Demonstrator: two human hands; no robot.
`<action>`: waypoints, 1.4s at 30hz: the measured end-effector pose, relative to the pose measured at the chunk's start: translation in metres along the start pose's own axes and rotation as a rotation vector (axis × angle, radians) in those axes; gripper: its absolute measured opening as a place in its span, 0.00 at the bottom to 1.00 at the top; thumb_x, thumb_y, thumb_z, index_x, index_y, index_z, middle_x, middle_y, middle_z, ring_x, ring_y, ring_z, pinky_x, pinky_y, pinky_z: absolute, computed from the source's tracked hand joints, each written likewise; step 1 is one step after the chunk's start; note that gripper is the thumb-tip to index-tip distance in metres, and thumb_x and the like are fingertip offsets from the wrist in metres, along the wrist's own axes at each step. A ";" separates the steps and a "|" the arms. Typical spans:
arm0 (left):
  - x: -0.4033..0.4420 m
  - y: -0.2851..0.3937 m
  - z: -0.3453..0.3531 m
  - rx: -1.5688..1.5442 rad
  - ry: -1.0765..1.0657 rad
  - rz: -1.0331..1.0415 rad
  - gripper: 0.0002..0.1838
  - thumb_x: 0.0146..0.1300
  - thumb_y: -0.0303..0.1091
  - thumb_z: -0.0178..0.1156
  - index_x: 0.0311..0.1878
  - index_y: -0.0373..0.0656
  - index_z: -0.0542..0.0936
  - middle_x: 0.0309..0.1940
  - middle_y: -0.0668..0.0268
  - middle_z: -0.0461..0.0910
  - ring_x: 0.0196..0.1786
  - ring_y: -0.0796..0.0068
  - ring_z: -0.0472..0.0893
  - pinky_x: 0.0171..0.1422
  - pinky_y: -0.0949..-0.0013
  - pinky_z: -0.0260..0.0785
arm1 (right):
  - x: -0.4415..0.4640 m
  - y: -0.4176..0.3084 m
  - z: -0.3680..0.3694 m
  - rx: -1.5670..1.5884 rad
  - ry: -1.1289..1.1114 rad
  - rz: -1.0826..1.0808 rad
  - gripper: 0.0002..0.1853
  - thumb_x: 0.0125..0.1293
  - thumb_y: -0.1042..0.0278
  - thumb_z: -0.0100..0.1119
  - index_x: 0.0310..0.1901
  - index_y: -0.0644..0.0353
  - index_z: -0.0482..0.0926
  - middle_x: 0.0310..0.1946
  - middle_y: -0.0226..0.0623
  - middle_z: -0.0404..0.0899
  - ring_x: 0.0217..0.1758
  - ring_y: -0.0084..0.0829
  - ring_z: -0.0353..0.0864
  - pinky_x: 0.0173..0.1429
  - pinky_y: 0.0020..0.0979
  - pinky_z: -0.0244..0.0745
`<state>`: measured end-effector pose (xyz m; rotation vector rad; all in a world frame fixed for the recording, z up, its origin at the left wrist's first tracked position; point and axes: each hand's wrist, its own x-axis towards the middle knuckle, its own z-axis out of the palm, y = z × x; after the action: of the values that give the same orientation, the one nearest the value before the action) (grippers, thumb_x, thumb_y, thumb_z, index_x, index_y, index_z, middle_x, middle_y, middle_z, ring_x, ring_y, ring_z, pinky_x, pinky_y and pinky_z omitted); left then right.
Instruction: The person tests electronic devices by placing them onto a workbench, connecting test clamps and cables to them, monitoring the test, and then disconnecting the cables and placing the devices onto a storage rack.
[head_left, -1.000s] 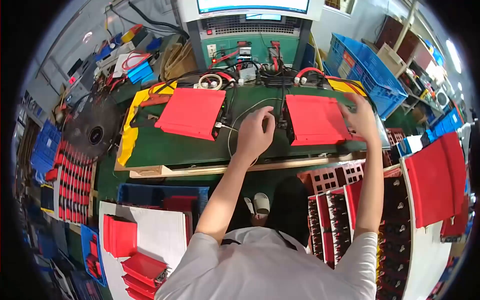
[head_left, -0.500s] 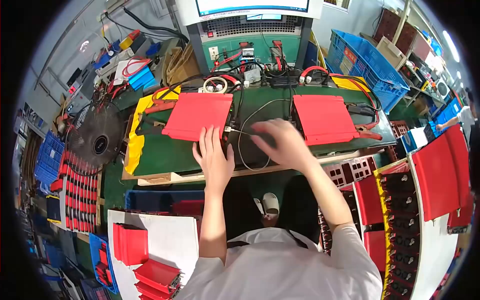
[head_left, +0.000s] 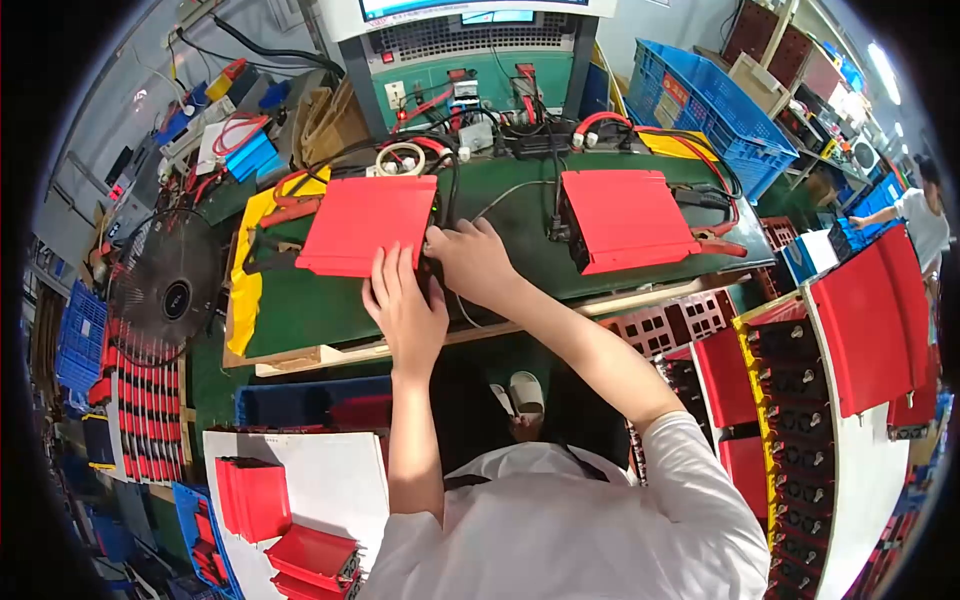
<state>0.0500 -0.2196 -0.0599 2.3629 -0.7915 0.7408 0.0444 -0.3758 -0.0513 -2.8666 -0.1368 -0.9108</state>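
Note:
A flat red metal box [head_left: 372, 222] lies on the left part of the green bench top, with clamps and wires at its left side. My left hand [head_left: 408, 310] rests on its near edge, fingers stretched out and thumb apart. At the box's right side, my right hand [head_left: 472, 262] has its fingers closed at the spot where a grey cable [head_left: 500, 197] plugs in. The fingers hide the plug itself. A second red metal box [head_left: 630, 222] lies further right, untouched, with red and black clamps [head_left: 718, 240] at its right side.
Behind the green bench [head_left: 515, 262] stands a test cabinet [head_left: 480, 85] with a screen above. A fan [head_left: 175, 290] is at left, a blue crate [head_left: 705, 115] at back right. Red housings [head_left: 255, 495] sit on a white board; rows of units [head_left: 800, 420] stand at right. Another person [head_left: 920, 220] is far right.
My right hand has moved left and closed at the cable plug on the left box's side. My left hand stays on the box. The whole view has shifted slightly.

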 end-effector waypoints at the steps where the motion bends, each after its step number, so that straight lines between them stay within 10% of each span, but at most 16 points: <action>1: 0.000 -0.001 -0.001 0.017 0.003 0.006 0.34 0.66 0.30 0.67 0.75 0.42 0.70 0.75 0.58 0.71 0.83 0.53 0.64 0.82 0.41 0.53 | 0.001 0.001 -0.001 -0.004 -0.035 0.001 0.11 0.66 0.66 0.66 0.48 0.54 0.78 0.34 0.33 0.88 0.48 0.40 0.84 0.53 0.43 0.71; 14: 0.010 0.038 -0.019 -0.144 0.071 0.072 0.24 0.68 0.34 0.70 0.67 0.44 0.80 0.71 0.58 0.76 0.79 0.50 0.69 0.81 0.44 0.56 | -0.044 0.025 -0.095 0.380 0.056 0.313 0.11 0.71 0.64 0.67 0.41 0.61 0.76 0.27 0.41 0.86 0.33 0.50 0.86 0.40 0.46 0.77; 18: 0.016 0.083 -0.004 -0.581 -0.097 0.130 0.19 0.66 0.30 0.72 0.59 0.43 0.84 0.57 0.58 0.86 0.63 0.53 0.82 0.68 0.53 0.72 | -0.067 0.033 -0.107 0.492 0.138 0.468 0.12 0.72 0.63 0.68 0.44 0.62 0.77 0.26 0.43 0.86 0.33 0.50 0.89 0.36 0.45 0.81; 23: 0.011 0.115 0.025 -0.725 -0.084 0.060 0.19 0.64 0.23 0.72 0.58 0.40 0.85 0.44 0.58 0.89 0.43 0.60 0.88 0.53 0.61 0.79 | -0.085 0.034 -0.125 0.622 0.229 0.616 0.09 0.72 0.69 0.70 0.38 0.64 0.80 0.30 0.43 0.89 0.37 0.42 0.93 0.43 0.35 0.84; 34: 0.052 0.099 0.082 -0.774 -0.121 -0.066 0.13 0.69 0.27 0.70 0.56 0.40 0.88 0.42 0.56 0.88 0.43 0.63 0.89 0.50 0.63 0.80 | -0.114 0.078 -0.123 0.041 0.329 0.357 0.14 0.70 0.64 0.70 0.52 0.62 0.86 0.55 0.46 0.88 0.64 0.48 0.84 0.73 0.49 0.70; 42: 0.082 0.105 0.131 -0.858 -0.237 -0.087 0.09 0.68 0.24 0.67 0.50 0.39 0.88 0.37 0.54 0.89 0.41 0.58 0.90 0.48 0.61 0.81 | -0.131 0.088 -0.116 -0.037 0.230 0.307 0.21 0.71 0.61 0.69 0.61 0.62 0.85 0.65 0.45 0.84 0.73 0.47 0.79 0.78 0.50 0.65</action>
<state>0.0788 -0.4047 -0.0677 1.6868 -0.8695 0.0333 -0.1175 -0.4860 -0.0420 -2.6822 0.3360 -1.1707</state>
